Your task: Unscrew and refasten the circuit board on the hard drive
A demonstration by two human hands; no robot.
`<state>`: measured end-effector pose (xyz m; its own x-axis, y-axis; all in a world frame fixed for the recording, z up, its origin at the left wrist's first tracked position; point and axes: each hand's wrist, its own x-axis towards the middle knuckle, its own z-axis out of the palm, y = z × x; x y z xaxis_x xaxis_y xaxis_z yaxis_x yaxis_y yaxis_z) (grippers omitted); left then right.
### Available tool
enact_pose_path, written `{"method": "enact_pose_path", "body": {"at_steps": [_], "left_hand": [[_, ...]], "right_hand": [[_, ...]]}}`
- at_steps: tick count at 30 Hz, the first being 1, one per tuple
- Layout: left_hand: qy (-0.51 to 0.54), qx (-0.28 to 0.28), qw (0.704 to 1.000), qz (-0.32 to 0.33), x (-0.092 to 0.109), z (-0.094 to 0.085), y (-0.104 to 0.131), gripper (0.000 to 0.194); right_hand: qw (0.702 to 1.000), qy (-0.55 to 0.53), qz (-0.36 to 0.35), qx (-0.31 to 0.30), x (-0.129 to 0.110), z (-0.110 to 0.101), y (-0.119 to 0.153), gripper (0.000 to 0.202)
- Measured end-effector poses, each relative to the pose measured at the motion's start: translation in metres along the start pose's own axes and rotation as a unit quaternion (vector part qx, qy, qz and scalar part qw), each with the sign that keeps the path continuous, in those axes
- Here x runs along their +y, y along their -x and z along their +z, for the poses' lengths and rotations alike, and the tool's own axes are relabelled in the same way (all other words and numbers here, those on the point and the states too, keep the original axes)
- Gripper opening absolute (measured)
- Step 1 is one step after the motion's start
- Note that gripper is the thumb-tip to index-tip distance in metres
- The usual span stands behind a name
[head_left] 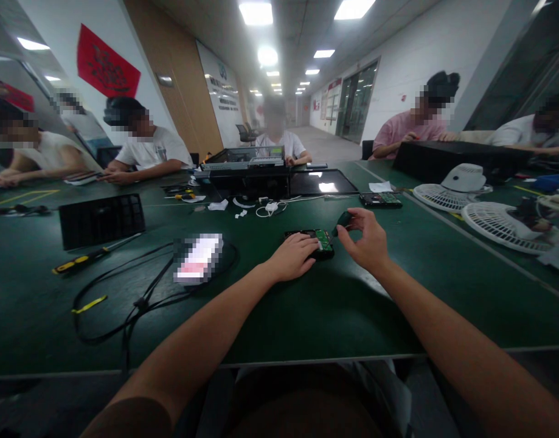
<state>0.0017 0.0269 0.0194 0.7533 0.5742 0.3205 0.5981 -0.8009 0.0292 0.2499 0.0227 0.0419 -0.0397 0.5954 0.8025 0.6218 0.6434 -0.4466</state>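
On the green table [261, 328], a small drive [323, 239] is seen lying board side up, partly covered by the left hand [292, 255], whose fingers are laid flat over it. The dark handle of a driver [340, 224] is pinched between the thumb and forefinger of the right hand [368, 240], its shaft slanted toward the board; whether contact is made cannot be told. The drive is probably stiff and rather dense for its size, its smooth case liable to slide if pushed sideways. It is best gripped by the long edges, since the exposed green board could be scratched or harmed by hard pressure. The driver is best held by its thick handle.
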Motion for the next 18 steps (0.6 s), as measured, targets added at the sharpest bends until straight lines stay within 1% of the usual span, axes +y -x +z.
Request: {"method": "enact_pose_path", "body": {"at_steps": [5, 11, 18], "left_hand": [[0.0, 0.007, 1.0, 0.003, -0.0008, 0.0029, 0.0, 0.045], [-0.009, 0.013, 1.0, -0.003, -0.0012, 0.0061, -0.0003, 0.042], [-0.026, 0.014, 1.0, -0.006, -0.0003, 0.0088, -0.0022, 0.04]], "right_hand": [[1.0, -0.004, 0.025, 0.013, 0.0017, 0.0014, -0.0012, 0.048], [0.997, -0.064, 0.048, -0.008, -0.0012, 0.0045, -0.0003, 0.05], [0.993, -0.092, 0.075, 0.002, 0.0039, 0.0073, -0.0008, 0.058]]}}
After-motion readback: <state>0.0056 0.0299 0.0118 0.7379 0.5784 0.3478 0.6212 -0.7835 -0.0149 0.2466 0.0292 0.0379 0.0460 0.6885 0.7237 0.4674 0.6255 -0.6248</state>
